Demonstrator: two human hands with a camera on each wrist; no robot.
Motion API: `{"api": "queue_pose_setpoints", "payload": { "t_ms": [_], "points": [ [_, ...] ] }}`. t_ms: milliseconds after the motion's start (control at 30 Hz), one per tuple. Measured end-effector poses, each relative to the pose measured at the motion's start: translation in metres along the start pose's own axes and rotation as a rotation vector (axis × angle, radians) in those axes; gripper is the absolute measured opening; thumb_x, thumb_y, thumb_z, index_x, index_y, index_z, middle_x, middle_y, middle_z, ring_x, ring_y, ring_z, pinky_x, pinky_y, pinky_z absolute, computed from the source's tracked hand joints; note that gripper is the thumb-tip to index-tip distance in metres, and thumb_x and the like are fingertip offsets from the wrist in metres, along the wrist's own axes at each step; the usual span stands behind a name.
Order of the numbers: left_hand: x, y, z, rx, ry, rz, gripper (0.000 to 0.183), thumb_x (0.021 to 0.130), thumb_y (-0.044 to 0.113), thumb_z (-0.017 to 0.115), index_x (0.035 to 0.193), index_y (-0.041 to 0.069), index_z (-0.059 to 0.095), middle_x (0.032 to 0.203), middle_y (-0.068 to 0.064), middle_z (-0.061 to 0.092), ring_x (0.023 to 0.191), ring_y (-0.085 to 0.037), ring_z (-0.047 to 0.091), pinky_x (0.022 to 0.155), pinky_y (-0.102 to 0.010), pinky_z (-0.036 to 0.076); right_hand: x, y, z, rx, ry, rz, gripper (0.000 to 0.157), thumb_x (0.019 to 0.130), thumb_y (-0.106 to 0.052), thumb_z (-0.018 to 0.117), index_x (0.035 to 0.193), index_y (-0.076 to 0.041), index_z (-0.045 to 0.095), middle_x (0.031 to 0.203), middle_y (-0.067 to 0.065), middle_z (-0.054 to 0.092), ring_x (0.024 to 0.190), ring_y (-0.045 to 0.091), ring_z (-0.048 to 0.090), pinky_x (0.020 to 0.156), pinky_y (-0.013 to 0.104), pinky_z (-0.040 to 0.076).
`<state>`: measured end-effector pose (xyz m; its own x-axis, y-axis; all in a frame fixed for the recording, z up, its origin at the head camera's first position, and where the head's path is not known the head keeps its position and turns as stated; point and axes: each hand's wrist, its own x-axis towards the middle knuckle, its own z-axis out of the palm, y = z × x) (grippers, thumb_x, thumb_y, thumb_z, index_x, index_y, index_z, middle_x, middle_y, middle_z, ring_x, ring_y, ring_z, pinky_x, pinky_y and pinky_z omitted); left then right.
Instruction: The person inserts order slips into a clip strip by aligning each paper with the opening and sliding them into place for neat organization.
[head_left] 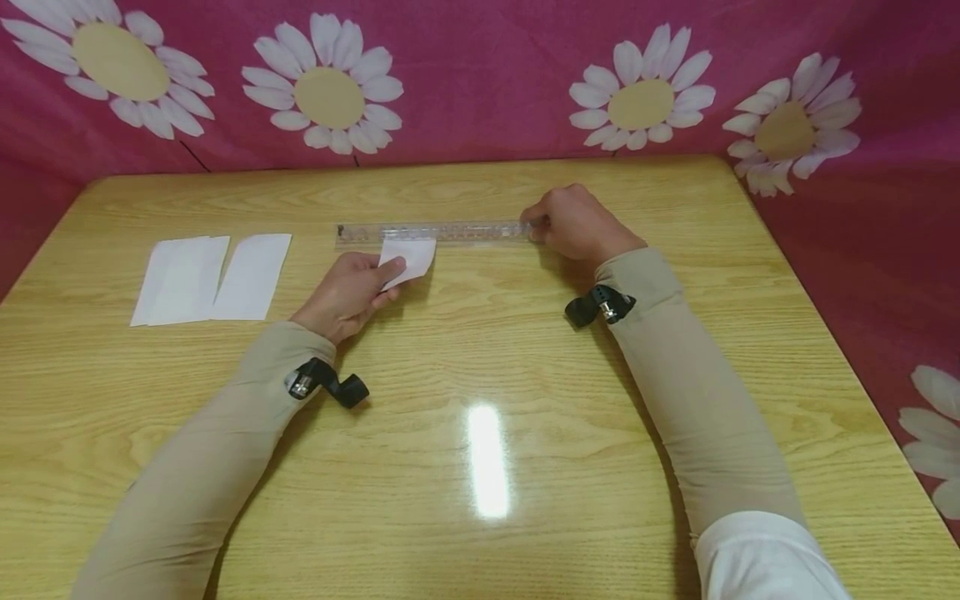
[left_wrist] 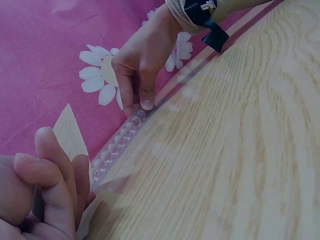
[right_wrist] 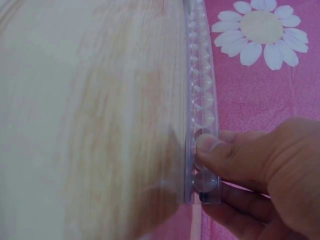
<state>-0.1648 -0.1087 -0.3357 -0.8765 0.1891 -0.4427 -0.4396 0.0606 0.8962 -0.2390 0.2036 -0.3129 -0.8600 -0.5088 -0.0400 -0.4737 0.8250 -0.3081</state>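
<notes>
My left hand (head_left: 347,293) pinches a small white paper slip (head_left: 414,257) between thumb and fingers. In the left wrist view faint printed outlines show on the paper slip (left_wrist: 69,135). The slip's top edge meets a long, clear plastic strip (head_left: 472,232) lying crosswise near the back of the table; whether it goes under the strip is hard to tell. Clear round balls or bubbles line the strip (right_wrist: 202,90) in the right wrist view. At its right end my right hand (head_left: 576,221) pinches the strip, the thumb pressed on top.
Several white paper slips (head_left: 180,279) overlap on the left of the wooden table (head_left: 480,350), with another slip (head_left: 253,275) beside them. A pink cloth with daisies (head_left: 480,75) hangs behind the table's back edge. Black straps with small devices sit on both sleeves.
</notes>
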Motion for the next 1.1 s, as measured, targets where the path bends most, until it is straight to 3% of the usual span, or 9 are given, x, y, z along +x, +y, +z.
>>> {"api": "queue_pose_setpoints", "payload": {
  "t_ms": [500, 833, 1100],
  "points": [
    [0.001, 0.000, 0.003, -0.004, -0.023, 0.015, 0.047, 0.110, 0.019, 0.048, 0.145, -0.012, 0.046, 0.083, 0.005, 0.072, 0.051, 0.000, 0.048, 0.045, -0.012, 0.036, -0.001, 0.000, 0.000, -0.004, 0.000, -0.004, 0.026, 0.101, -0.006, 0.059, 0.118, -0.013, 0.078, 0.110, 0.011, 0.075, 0.094, 0.022, 0.059, 0.090, 0.038, 0.051],
    [0.004, 0.000, 0.009, -0.007, -0.015, 0.015, 0.048, 0.110, 0.018, 0.049, 0.147, -0.012, 0.045, 0.099, -0.001, 0.069, 0.056, -0.001, 0.050, 0.049, -0.012, 0.039, -0.001, -0.001, -0.001, 0.007, 0.000, -0.008, 0.026, 0.101, -0.007, 0.060, 0.118, -0.014, 0.078, 0.109, 0.009, 0.075, 0.093, 0.022, 0.059, 0.091, 0.037, 0.051],
    [0.005, 0.000, 0.013, 0.006, -0.008, 0.006, 0.045, 0.110, 0.018, 0.048, 0.143, -0.012, 0.047, 0.086, 0.002, 0.068, 0.054, -0.002, 0.047, 0.048, -0.013, 0.036, -0.002, -0.002, -0.001, 0.011, -0.004, 0.006, 0.027, 0.102, -0.008, 0.060, 0.122, -0.012, 0.077, 0.114, 0.011, 0.076, 0.097, 0.023, 0.061, 0.094, 0.040, 0.053]
  ]
}}
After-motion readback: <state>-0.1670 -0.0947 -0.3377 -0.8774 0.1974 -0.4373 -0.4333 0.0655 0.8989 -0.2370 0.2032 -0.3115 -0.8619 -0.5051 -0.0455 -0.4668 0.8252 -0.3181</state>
